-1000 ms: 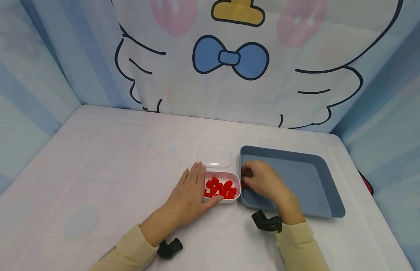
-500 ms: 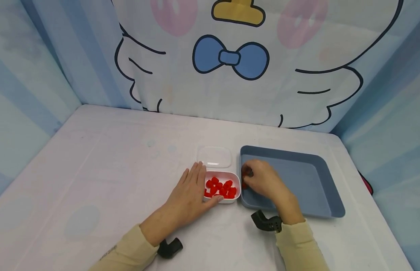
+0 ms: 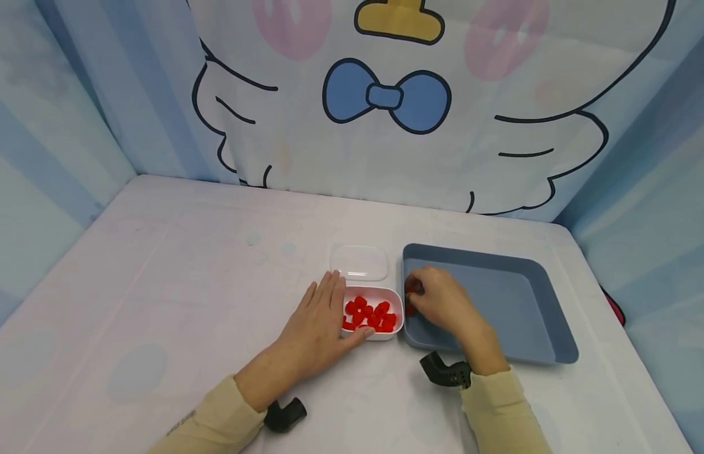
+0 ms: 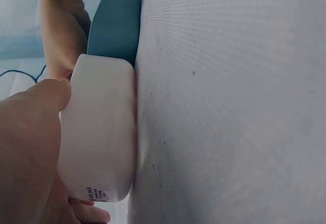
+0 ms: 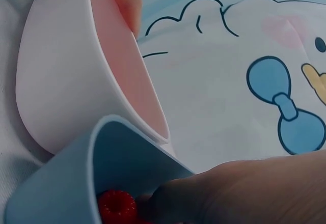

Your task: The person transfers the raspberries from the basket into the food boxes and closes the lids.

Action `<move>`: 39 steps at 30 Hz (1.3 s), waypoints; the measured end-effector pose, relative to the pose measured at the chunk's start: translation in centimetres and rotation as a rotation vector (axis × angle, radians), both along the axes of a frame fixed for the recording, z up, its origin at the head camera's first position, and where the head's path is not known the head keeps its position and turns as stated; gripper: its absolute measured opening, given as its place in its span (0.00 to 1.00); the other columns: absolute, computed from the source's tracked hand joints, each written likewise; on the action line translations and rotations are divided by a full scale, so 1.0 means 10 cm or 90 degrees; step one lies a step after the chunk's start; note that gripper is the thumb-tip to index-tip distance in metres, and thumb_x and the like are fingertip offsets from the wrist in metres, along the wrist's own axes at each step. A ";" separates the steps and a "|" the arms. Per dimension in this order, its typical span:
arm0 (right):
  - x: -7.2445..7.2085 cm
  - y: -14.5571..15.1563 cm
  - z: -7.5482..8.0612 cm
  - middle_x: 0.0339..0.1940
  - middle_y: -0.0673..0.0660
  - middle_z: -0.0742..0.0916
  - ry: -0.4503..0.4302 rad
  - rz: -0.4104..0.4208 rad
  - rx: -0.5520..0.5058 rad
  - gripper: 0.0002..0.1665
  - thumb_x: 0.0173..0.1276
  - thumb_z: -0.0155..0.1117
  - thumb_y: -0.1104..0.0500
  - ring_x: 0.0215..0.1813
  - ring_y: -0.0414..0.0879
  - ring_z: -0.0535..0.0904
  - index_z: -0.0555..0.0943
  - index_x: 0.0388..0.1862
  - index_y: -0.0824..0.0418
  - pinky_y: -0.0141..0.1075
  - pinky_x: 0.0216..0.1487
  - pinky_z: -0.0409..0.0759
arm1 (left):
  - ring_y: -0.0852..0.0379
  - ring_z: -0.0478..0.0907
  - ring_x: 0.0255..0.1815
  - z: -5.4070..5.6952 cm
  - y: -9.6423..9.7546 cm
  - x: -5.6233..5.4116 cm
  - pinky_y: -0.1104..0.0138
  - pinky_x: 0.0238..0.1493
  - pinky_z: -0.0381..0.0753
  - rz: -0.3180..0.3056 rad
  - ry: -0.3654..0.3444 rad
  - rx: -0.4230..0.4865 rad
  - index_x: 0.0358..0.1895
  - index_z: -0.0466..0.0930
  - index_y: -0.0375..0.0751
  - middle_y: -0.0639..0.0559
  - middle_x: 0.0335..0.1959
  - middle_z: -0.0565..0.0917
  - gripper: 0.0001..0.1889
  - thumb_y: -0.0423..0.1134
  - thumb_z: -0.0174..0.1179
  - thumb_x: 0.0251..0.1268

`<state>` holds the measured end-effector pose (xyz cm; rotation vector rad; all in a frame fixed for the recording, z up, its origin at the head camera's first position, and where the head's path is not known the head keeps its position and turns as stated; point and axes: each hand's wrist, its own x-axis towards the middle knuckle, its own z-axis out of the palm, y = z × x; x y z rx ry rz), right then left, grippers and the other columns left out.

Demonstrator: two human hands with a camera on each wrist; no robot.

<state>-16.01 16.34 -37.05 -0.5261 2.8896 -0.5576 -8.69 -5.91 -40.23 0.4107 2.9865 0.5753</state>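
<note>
A small white box [image 3: 380, 337] with a pinkish inside holds several red raspberries [image 3: 367, 311]. My left hand [image 3: 315, 334] lies along the box's left side with straight fingers, its thumb over the front rim; the left wrist view has that thumb [image 4: 53, 92] at the rim. Right beside the box stands a blue-grey tray [image 3: 499, 302]. Inside its left end my right hand [image 3: 445, 302] has curled fingers, pinching a raspberry close to the wall. In the right wrist view one raspberry [image 5: 117, 207] with a hollow middle sits against the tray wall by the thumb. The fingertips are partly hidden.
Behind the box a clear plastic lid [image 3: 360, 261] lies on the white-covered table [image 3: 204, 284]. A cloth backdrop [image 3: 306, 157] rises at the table's far edge, with blue curtains on both sides. Black wrist mounts [image 3: 286, 415] hang under both forearms.
The right fingers shift slightly in the tray's left end, and the red beside them shows a little differently. The left hand, box and tray stay in place.
</note>
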 end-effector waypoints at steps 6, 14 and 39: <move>0.01 0.00 0.00 0.39 0.61 0.87 0.005 -0.001 -0.007 0.09 0.62 0.63 0.68 0.40 0.52 0.80 0.85 0.42 0.66 0.49 0.46 0.83 | 0.42 0.53 0.81 0.00 0.00 0.00 0.48 0.79 0.53 0.000 0.005 -0.004 0.77 0.51 0.36 0.40 0.79 0.58 0.53 0.68 0.59 0.59; 0.00 0.01 0.00 0.41 0.61 0.87 0.004 0.004 -0.012 0.09 0.63 0.63 0.68 0.40 0.52 0.81 0.85 0.43 0.66 0.50 0.49 0.83 | 0.42 0.52 0.81 0.00 0.00 0.00 0.48 0.79 0.53 -0.002 0.004 -0.002 0.78 0.51 0.36 0.40 0.79 0.57 0.53 0.68 0.59 0.59; 0.00 0.03 0.04 0.39 0.59 0.88 0.010 0.011 -0.040 0.09 0.64 0.63 0.67 0.39 0.50 0.81 0.85 0.41 0.66 0.47 0.46 0.85 | 0.42 0.52 0.81 0.00 -0.01 0.00 0.48 0.79 0.53 -0.004 0.000 0.000 0.78 0.50 0.36 0.40 0.79 0.57 0.53 0.67 0.60 0.59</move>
